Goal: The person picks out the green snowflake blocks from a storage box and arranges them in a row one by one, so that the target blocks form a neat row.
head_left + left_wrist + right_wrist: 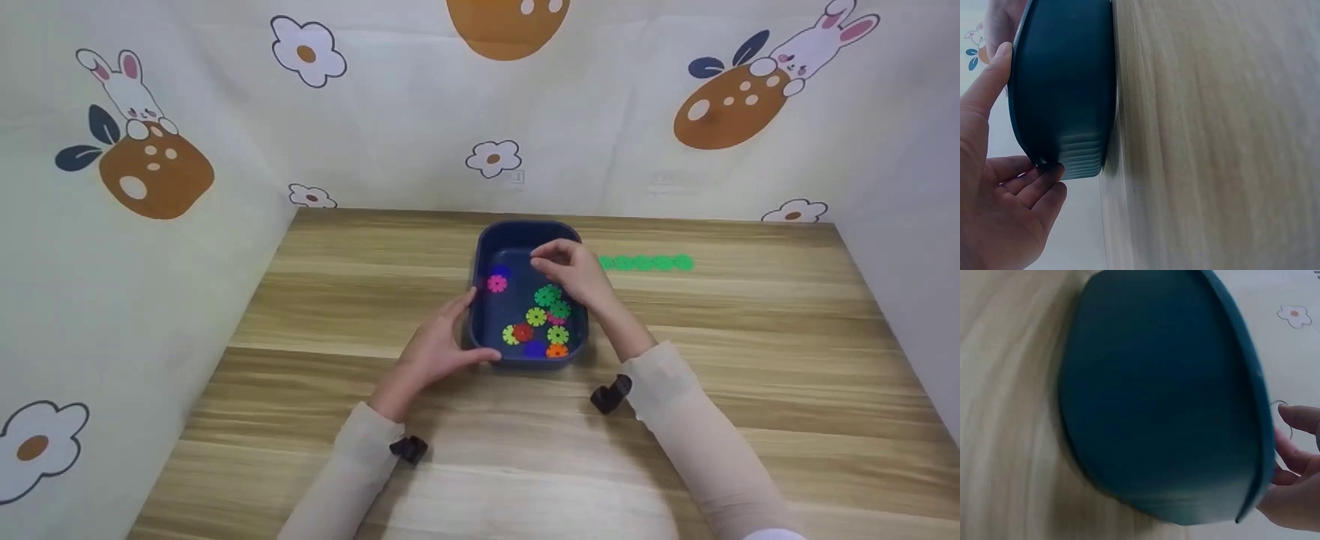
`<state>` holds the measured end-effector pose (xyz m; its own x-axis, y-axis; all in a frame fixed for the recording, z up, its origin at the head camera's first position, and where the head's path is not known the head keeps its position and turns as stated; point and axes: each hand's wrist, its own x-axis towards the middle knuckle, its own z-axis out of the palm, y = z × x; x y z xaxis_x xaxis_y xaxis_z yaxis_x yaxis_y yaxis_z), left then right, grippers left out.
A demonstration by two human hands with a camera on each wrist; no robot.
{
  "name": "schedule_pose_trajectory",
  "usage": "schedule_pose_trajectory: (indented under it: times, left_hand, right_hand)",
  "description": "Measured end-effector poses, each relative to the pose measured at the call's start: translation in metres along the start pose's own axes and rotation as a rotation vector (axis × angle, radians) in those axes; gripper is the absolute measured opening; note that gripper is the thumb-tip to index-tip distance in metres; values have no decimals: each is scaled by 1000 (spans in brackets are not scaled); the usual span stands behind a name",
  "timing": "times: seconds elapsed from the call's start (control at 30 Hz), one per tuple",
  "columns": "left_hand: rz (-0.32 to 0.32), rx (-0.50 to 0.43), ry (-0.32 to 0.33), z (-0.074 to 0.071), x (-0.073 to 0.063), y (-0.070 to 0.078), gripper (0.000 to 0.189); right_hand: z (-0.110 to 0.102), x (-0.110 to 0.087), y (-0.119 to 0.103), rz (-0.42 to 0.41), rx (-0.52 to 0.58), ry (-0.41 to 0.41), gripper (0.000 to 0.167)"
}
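A dark blue plastic bin (pixel 525 360) stands on the wooden table with several small flower-shaped plastic discs inside, among them a pink disc (pixel 496 283), an orange disc (pixel 557 350) and a red disc (pixel 523 332). My left hand (pixel 439 345) grips the bin at its near left corner, thumb on the near rim and fingers along the left side. Over the right part of the bin hovers my right hand (pixel 574 274), its fingers bent and a small gap between thumb and forefinger. No disc shows there, though a pinkish spot by the fingertips in the right wrist view is unclear.
A row of green discs (pixel 652 262) lies on the table (pixel 360 300) to the right of the bin, partly behind my right hand. A patterned cloth wall (pixel 405 127) rises behind the table's far edge. Each sleeve carries a black wrist camera (pixel 409 449).
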<state>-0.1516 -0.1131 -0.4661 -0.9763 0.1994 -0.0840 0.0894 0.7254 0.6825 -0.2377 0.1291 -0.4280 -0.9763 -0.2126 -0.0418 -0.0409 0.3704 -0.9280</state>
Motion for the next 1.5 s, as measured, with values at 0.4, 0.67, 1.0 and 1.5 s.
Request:
schedule_pose_trajectory:
  times: [0.4,0.67,1.0,1.5]
  left_hand:
    - [15,17,4,-1,1,2,106]
    - [21,13,-1,-1,0,2,106]
    - [7,9,-9,1,-2,-1,106]
    - [20,10,1,-1,1,0,105]
  right_hand:
    - [24,5,9,85,-132,-140,30]
    - [32,8,17,114,-289,-189,32]
    - [43,9,22,85,-443,-239,28]
    - [40,10,20,7,-313,-122,10]
